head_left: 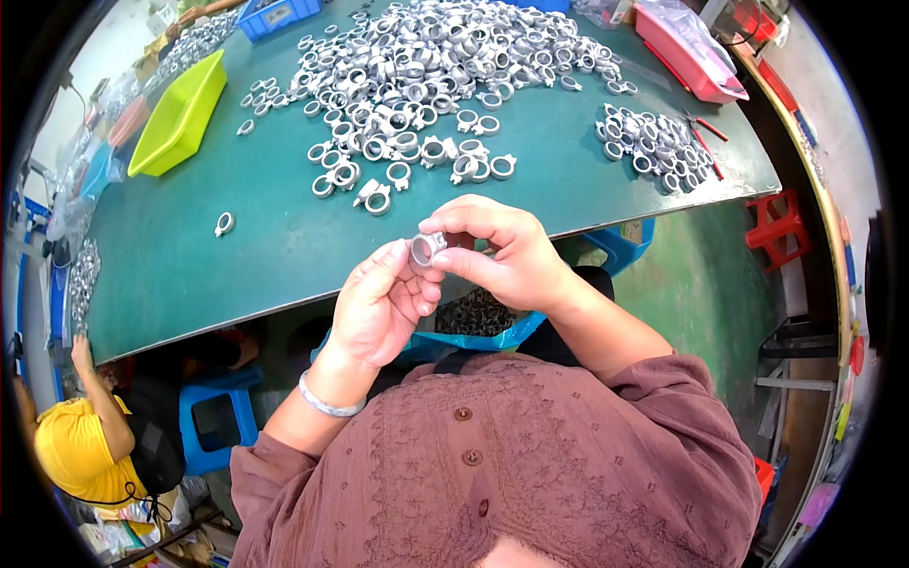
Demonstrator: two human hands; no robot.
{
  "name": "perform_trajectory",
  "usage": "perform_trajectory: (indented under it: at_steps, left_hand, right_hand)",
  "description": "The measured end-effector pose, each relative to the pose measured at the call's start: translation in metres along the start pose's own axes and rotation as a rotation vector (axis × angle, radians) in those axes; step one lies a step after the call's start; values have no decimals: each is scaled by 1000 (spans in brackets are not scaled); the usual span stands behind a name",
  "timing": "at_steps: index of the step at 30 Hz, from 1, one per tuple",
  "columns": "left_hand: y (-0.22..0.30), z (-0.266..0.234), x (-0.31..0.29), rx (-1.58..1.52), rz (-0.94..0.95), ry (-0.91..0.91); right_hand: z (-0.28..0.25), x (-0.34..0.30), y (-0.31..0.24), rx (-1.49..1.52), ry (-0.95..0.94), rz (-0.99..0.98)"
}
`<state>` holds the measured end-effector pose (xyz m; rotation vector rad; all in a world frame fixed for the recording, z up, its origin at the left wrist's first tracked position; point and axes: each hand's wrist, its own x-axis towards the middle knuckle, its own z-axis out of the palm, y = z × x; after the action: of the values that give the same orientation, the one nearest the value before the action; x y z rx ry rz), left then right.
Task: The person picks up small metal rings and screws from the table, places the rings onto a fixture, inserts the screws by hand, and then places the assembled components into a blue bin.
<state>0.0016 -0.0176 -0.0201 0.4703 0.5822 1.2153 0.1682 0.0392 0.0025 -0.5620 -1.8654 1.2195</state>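
Both hands meet just in front of the near edge of the green desk (pixel 237 256), and between them is one small silver ring part (pixel 426 248). The right hand (pixel 502 256) has its thumb and first fingers closed on the ring part, pinching it from the top and side. The left hand (pixel 379 308) is half curled, with its thumb tip pressed on the ring part from the left and its other fingers bent loosely under it. To do this well, I think the ring part should be held by its sides, so its open face can be seen, and turned slowly. A soft, steady pinch looks best, because the ring part is small and smooth and could slip down past the desk edge. Right under the hands, below the desk edge, sits a blue bin (pixel 492 331) with dark little parts in it. Far up on the desk, behind the hands, lies a big pile of silver rings (pixel 426 76). A smaller heap of rings (pixel 653 142) lies to the right of that pile. A bright green tray (pixel 180 114) sits to the left of the big pile.
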Motion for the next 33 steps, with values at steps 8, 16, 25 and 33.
perform_trajectory:
  at_steps: [8,16,25,33]
  left_hand:
    - [1,2,-2,43,-2,3]
    - [-1,4,-2,43,-10,-22]
    - [-4,3,-2,12,-17,-25]
    - [-5,6,-3,92,52,-21]
  right_hand:
    - [-4,-2,8,90,6,39]
    - [-7,-5,8,126,-1,102]
    - [-8,-8,7,206,-2,160]
    - [-9,-9,6,223,-1,140]
